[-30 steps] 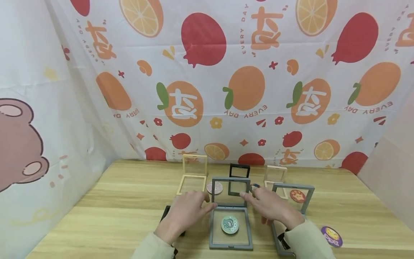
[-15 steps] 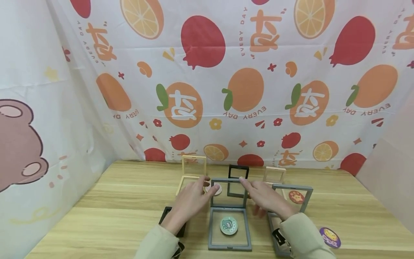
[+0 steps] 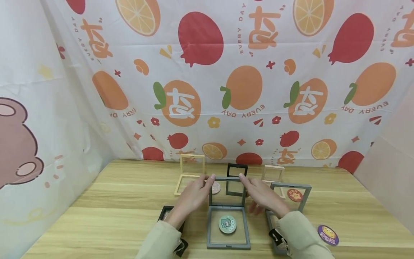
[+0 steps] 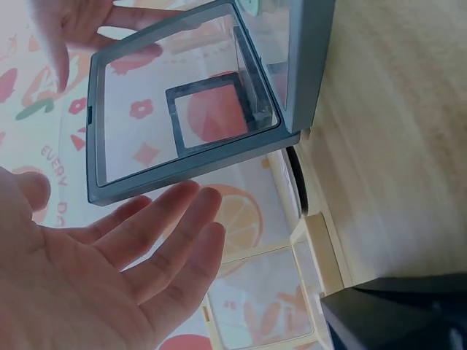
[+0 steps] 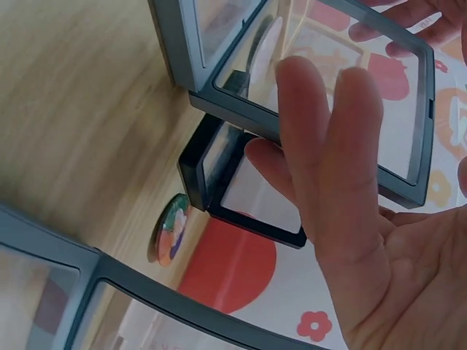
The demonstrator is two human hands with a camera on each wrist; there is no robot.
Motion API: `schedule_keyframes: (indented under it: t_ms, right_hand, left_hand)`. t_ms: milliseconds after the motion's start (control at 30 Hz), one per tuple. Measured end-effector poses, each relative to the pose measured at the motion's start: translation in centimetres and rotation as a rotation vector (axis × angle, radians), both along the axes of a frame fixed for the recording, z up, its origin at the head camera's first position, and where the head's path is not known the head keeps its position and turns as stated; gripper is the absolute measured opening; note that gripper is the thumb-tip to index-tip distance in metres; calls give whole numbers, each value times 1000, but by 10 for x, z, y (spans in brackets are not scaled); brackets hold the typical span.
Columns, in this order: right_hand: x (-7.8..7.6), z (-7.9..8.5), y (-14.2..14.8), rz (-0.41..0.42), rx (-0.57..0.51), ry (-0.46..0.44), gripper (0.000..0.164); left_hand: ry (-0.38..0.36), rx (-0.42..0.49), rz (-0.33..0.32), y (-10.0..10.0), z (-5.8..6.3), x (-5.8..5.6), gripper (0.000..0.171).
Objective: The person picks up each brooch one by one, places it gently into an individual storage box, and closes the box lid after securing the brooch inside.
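A grey frame stands unfolded on the counter, upper panel upright, a round green badge on its lower panel. The left grip and right grip flank the upper panel, fingers extended, both released. Behind stands a smaller black frame.

The left hand is now raised to the top of the grey lid; the right hand is lifted likewise.

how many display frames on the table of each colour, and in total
Grey: 2 (middle frame, right frame)
Black: 2 (back frame, left frame)
Yellow: 1 (yellow frame)
Cream: 1 (cream frame)
Total: 6
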State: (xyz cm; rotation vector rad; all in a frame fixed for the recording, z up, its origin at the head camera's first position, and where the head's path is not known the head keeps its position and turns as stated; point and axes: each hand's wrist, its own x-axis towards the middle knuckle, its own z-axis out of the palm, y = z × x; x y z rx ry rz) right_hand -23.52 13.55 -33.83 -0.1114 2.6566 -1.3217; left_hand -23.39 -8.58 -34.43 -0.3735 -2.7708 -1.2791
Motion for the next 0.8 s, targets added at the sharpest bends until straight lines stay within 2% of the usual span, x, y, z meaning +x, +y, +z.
schedule_keyframes:
  t_ms: [133, 267, 633, 800]
  right_hand:
    - [-1, -4, -1, -8, -22, -8, 69]
    - [-2, -6, -1, -4, -25, -7, 73]
    - [-5, -13, -1, -13, -27, -32, 81]
    - [-6, -16, -2, -21, -12, -47, 85]
  left_hand:
    - [-15, 5, -9, -1, 1, -3, 62]
    - [-37, 14, -25, -1, 2, -4, 63]
    - [-93, 40, -83, -1, 1, -9, 54]
    - [-126, 53, -83, 0, 0, -11, 59]
